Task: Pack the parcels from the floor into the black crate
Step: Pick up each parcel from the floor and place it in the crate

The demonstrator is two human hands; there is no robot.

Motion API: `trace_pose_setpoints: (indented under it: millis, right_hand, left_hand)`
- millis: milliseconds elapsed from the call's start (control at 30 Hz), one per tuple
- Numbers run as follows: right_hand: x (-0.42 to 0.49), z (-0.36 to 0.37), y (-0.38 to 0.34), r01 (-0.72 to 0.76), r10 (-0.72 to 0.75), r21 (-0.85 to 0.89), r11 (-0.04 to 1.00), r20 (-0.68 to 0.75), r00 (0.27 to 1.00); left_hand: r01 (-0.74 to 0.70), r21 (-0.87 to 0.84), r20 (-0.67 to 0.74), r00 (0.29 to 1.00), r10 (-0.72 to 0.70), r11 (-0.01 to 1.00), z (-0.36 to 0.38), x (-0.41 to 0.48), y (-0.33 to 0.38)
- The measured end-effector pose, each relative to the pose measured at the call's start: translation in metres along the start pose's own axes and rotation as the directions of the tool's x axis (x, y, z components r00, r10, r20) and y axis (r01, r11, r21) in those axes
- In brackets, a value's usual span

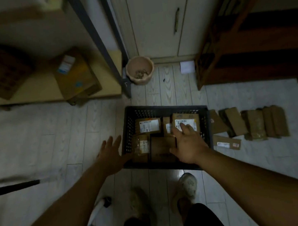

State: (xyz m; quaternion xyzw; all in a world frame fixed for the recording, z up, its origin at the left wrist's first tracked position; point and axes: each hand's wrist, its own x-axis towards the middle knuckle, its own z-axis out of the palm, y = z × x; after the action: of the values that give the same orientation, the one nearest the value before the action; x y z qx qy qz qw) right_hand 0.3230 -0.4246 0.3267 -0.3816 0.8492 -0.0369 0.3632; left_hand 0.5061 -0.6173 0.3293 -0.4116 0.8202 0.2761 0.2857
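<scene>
While we are bending over the black crate (169, 164), we are laying our right hand (188, 145) on a brown parcel (194, 119) with a white label in the crate's far right corner, fingers (184, 127) fairly straight, not gripping. Our left hand (112, 155) is spreading wide open, holding nothing, by the crate's near left corner. Other parcels (149, 126) are lying inside too. More parcels (256, 126) are lying on the floor (54, 143) just beside its right wall.

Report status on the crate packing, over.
Left hand open beside black crate. Right hand open, touching labelled parcel inside. More parcels on floor to its right. Nothing blocking.
</scene>
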Motion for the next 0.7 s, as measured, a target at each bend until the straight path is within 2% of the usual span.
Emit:
trace_pose_setpoints:
  millis: [100, 233, 400, 567, 700]
  right_hand:
    - [-0.051, -0.031, 0.004, 0.016, -0.025, -0.082, 0.997, -0.118, 0.993]
    - [-0.116, -0.061, 0.011, -0.082, 0.054, -0.108, 0.991, -0.238, 0.970]
    - [-0.207, -0.079, 0.035, -0.228, 0.176, -0.104, 0.968, -0.363, 0.915]
    - [-0.299, -0.096, 0.069, -0.339, 0.284, -0.032, 0.940, -0.474, 0.833]
    - [-0.357, -0.110, 0.113, -0.407, 0.360, 0.035, 0.913, -0.543, 0.759]
  left_hand:
    - [-0.005, -0.044, -0.087, 0.996, 0.001, 0.999, -0.018, -0.059, 0.005]
    - [-0.039, 0.010, -0.163, 0.986, 0.040, 0.999, -0.038, -0.119, 0.023]
    - [-0.251, 0.126, -0.268, 0.923, 0.276, 0.960, -0.050, -0.178, 0.080]
    - [-0.434, 0.168, -0.229, 0.856, 0.463, 0.885, -0.052, -0.226, 0.142]
    - [-0.498, 0.268, -0.256, 0.788, 0.560, 0.824, -0.044, -0.259, 0.199]
